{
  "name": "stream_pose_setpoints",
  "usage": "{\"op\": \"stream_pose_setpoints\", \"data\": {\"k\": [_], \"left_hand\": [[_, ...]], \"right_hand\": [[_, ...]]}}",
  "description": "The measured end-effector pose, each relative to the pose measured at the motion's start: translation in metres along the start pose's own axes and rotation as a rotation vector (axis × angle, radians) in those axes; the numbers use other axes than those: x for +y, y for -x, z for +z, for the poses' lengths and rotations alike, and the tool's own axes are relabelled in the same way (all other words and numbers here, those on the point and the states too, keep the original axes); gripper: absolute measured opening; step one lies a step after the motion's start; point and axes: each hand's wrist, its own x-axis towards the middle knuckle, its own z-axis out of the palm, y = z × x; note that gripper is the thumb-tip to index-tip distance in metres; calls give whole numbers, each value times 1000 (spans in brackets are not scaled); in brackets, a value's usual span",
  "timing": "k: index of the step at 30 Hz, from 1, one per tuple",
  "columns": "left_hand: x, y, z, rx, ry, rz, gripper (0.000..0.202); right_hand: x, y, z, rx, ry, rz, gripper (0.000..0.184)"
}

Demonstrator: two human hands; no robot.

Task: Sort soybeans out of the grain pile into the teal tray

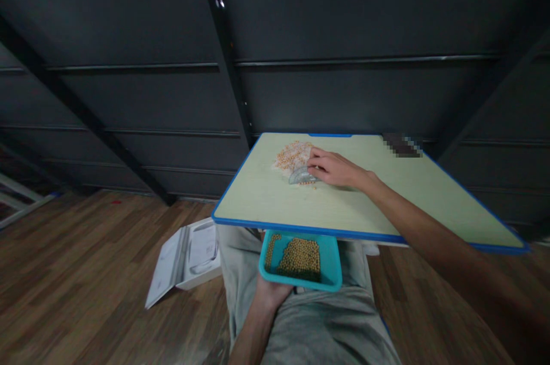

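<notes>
On my feed the right hand (337, 170) lies low on the pale green counter (387, 210), which has a blue edge band. Its fingers (318, 161) are curled down over a small clear scoop (301, 176) and hold it against the surface. The scoop's mouth sits at the near edge of a loose pile of yellowish beans (292, 154), which is spread on a thin clear sheet toward the far left part of the counter. A few stray beans lie just beside the scoop. The left hand (270, 295) is below and in front of the counter's near edge, above the lap. It carries a teal tray (301, 285) from underneath. The tray hides its fingers, so I can only say they are closed under its base and not how tightly. The tray is roughly level, partly tucked under the counter's edge, and holds a heap of the same beans (301, 256). Grey trousers (322, 325) fill the view beneath it. On the wooden floor (86, 256) to the left lies an open white box (189, 256), with its lid folded back. Any print on it is too small for me to read. A blurred-out patch (401, 144) sits at the counter's far edge, and nothing there is legible. Dark panelled walling (344, 21) stands behind.
</notes>
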Motion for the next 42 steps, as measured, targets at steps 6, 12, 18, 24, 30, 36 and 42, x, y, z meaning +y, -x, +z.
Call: {"op": "stream_pose_setpoints", "data": {"k": [6,12,18,24,30,36,42], "left_hand": [[1,1,3,28,3,-6,43],[2,1,5,53,-17,-9,39],[1,2,1,-2,-8,-2,36],[1,1,0,-33,17,1,37],[2,1,3,-47,17,-17,38],[0,2,-2,-6,-4,10,30],[1,3,1,-41,4,-9,33]], "right_hand": [[-2,0,0,-5,-12,-13,22],[-3,-1,0,-11,-18,-42,23],[-8,-1,-1,-23,-14,-50,24],[-11,-1,-2,-42,-24,-59,25],[-14,-3,-2,-25,-40,-95,24],[-16,-3,-2,-35,-26,-71,24],[-15,-4,0,-60,-80,-77,24]]}}
